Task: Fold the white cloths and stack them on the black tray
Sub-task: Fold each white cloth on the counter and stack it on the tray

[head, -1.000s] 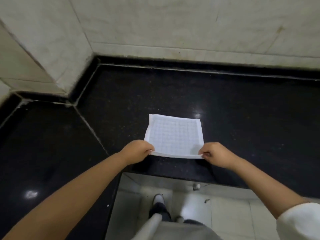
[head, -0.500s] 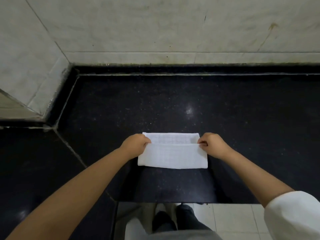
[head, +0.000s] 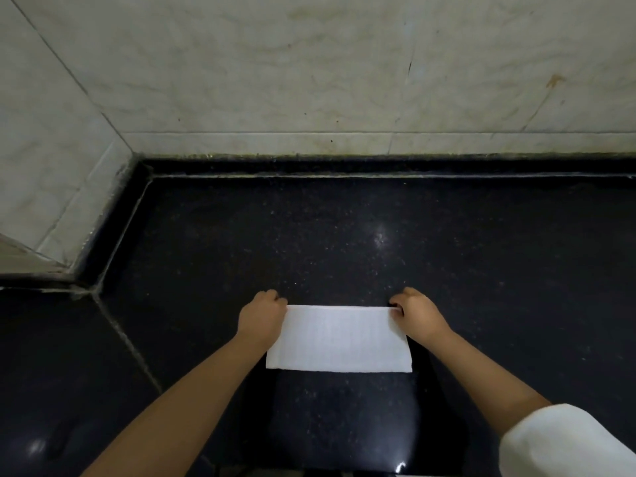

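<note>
Left hand (head: pixel 262 313): knuckles up, fingers curled under, clamped on the far left corner of the folded white rectangular cloth (head: pixel 339 339); the fingertips themselves are hidden beneath the hand. Right hand (head: pixel 414 313): same posture at the far right corner of the cloth, fingers curled, with a sliver of white fabric visible pinched between fingertips and thumb. Both bare forearms run back from the cloth toward the camera; the right one ends in a white short sleeve (head: pixel 564 442) at the lower right of the view. The cloth lies flat as a wide rectangle, long edges running left to right, with a faint grid texture on its upper face; the far edge is level between the two hands and the near edge lies free on the surface. It rests on the polished black speckled stone countertop (head: pixel 344 242), in the near part of the slab, well apart from the back edge. A pale grout seam (head: pixel 130 346) runs diagonally through the countertop to the left of the cloth, past the left forearm. Beyond the cloth, the countertop meets a cream marble-tiled wall (head: pixel 309 80), which turns a corner at the far left of the cloth. No black tray is visible.
</note>
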